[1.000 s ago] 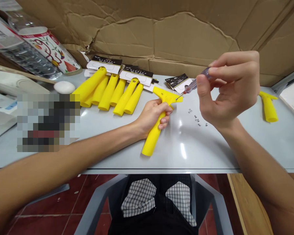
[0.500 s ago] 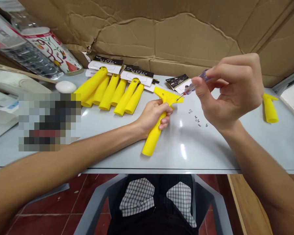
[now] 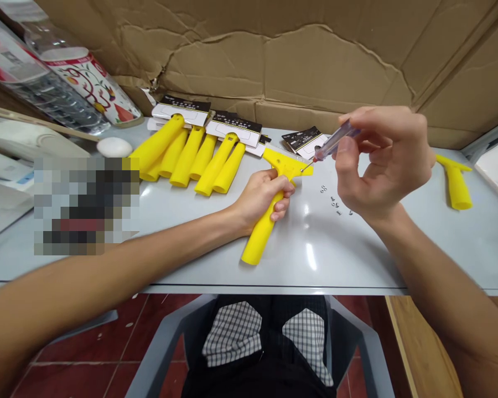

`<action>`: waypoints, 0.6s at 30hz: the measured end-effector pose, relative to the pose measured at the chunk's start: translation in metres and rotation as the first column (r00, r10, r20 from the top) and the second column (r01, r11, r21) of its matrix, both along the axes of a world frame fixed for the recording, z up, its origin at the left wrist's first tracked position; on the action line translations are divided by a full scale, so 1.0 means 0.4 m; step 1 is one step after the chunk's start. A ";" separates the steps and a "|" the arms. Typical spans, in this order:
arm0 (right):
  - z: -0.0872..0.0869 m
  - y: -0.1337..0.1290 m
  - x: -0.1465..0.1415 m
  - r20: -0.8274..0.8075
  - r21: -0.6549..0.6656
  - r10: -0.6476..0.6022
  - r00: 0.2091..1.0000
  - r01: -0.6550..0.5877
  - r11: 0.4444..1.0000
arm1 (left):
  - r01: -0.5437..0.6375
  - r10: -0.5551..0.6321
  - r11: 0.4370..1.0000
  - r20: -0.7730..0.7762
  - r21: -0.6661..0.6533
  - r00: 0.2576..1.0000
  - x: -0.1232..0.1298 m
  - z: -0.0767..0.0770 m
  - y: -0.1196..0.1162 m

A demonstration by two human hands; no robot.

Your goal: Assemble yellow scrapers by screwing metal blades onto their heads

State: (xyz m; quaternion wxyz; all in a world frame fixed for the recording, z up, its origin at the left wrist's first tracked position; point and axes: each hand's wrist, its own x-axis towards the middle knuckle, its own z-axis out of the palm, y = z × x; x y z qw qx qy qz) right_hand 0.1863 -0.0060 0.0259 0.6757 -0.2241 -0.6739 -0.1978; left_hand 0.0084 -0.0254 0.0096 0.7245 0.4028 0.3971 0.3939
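Observation:
My left hand (image 3: 265, 202) is wrapped round the neck of a yellow plastic scraper (image 3: 259, 237), its wide head pointing away from me. Between the thumb and fingers of my right hand (image 3: 388, 152) is a screwdriver (image 3: 334, 141) with a clear purplish handle. Its tip meets a small screw (image 3: 302, 170) near the right end of the scraper's head. Several loose small screws and nuts (image 3: 335, 204) lie on the table to the right of the scraper.
Several yellow scrapers (image 3: 186, 157) with black-and-white cards lie at the back left. Another card (image 3: 305, 139) is behind the screwdriver. One more yellow scraper (image 3: 458, 185) lies far right. A white egg-shaped object (image 3: 114, 147), water bottle (image 3: 62, 91) and patterned cup (image 3: 95, 83) are left. Cardboard (image 3: 290, 66) walls the back.
My right hand has turned about the screwdriver, its knuckles lower and its fingers shifted on the handle. The scraper and my left hand stay nearly in place.

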 end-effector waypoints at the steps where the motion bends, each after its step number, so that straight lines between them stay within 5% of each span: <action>1: 0.003 0.002 -0.001 0.002 0.026 0.014 1.000 -0.014 1.000 | 0.000 0.000 1.000 0.002 -0.001 1.000 0.000 -0.001 0.000; 4: 0.002 0.010 0.009 0.000 0.034 -0.005 1.000 0.005 0.999 | 0.003 -0.003 1.000 0.011 -0.001 1.000 -0.001 -0.004 0.001; 9: -0.015 0.018 0.029 0.020 -0.216 -0.071 0.997 0.074 0.974 | 0.003 -0.003 1.000 0.008 0.001 1.000 -0.001 -0.002 0.001; 12: -0.016 0.016 0.026 0.007 -0.126 -0.030 1.000 0.031 0.992 | 0.001 -0.001 1.000 -0.002 -0.009 1.000 0.000 0.001 0.001; 18: -0.010 0.010 0.017 0.031 -0.053 -0.251 0.968 0.252 0.966 | -0.002 0.002 1.000 0.003 0.014 1.000 0.000 -0.001 0.001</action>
